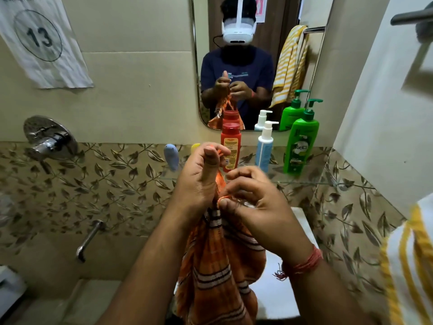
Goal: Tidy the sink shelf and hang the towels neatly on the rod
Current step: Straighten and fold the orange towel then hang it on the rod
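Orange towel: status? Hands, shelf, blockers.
Left hand and right hand both pinch the orange towel at its top edge. Towel not yet hung. Three bottles upright on glass shelf. No visible obstruction.

Woven cloth towel (218, 266), glossy plastic bottles (301, 146)

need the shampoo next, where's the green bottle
In the head view the green bottle stands at the right end of the glass shelf, beside the blue pump bottle, under the mirror.

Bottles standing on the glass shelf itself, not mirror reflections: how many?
3, in a row under the mirror: red plastic bottle leftmost, white-and-blue pump bottle in the middle, green pump bottle rightmost. The hands may hide more.
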Tool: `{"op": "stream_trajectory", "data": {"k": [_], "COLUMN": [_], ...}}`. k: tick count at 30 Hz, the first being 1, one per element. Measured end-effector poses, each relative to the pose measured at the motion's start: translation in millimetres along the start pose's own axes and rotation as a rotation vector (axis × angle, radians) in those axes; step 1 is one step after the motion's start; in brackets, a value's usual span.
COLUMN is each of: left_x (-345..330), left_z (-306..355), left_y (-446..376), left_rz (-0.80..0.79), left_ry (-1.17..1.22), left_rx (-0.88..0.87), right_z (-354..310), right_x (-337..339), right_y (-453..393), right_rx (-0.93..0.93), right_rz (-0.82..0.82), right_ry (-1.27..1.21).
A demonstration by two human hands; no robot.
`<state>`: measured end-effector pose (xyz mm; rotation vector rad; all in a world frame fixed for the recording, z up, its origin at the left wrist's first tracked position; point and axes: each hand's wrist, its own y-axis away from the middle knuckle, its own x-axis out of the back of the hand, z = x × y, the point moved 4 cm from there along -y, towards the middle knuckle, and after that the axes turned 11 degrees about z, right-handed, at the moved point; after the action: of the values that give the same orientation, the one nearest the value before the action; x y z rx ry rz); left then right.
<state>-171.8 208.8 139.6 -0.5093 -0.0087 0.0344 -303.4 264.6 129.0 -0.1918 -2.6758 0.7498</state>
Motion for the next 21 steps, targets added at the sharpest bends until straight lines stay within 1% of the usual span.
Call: {"op": "stream_trajectory", "data": {"k": [2, 4, 5, 7, 10, 12, 14, 18, 21], "left_x": [-2.5, -2.7, -2.0, 1.1, 10.0, 17.3, 22.9, 26.6, 24.1], "left_z": [2.8, 5.0, 4.9, 0.6, -10.9, -16.4, -20.2, -25.0, -25.8], "left_y": [2.4, 4.4, 5.1, 5.5, 4.8, 5.1, 5.5, 5.8, 7.2], "left_rz": [-0.035, -0.06, -0.073, -0.109, -0.217, -0.304, -0.35, -0.323, -0.297], "left_ry": [-0.024, -0.043, -0.045, -0.049, -0.081, -0.086, -0.074, -0.065, 0.057], "left_rx": [-0.041, -0.078, -0.069, 0.003, 0.136, 0.202, 0.251, 0.301, 0.346], "right_z": [3.5, 8.3, 10.3, 12.2, 12.1, 12.2, 12.5, 9.9, 6.9], "right_x": [-5.1, -4.6, -3.4, -1.8, 5.2, 11.0, 14.9, 18.1, 19.2], "right_y": [-0.3, -1.2, -1.1, -1.1, -1.4, -1.4, -1.5, -2.3, -2.1], "right_rx": [-0.044, -0.099, -0.132, -0.158, -0.141, -0.127, -0.113, -0.074, -0.039], "right_rz": [0.003, 0.057, 0.071, 0.066, 0.077, 0.074, 0.058, 0.042, 0.022], "right_ry": [-0.064, -0.073, -0.086, -0.101, -0.093, -0.049, 0.017, 0.096, 0.149]}}
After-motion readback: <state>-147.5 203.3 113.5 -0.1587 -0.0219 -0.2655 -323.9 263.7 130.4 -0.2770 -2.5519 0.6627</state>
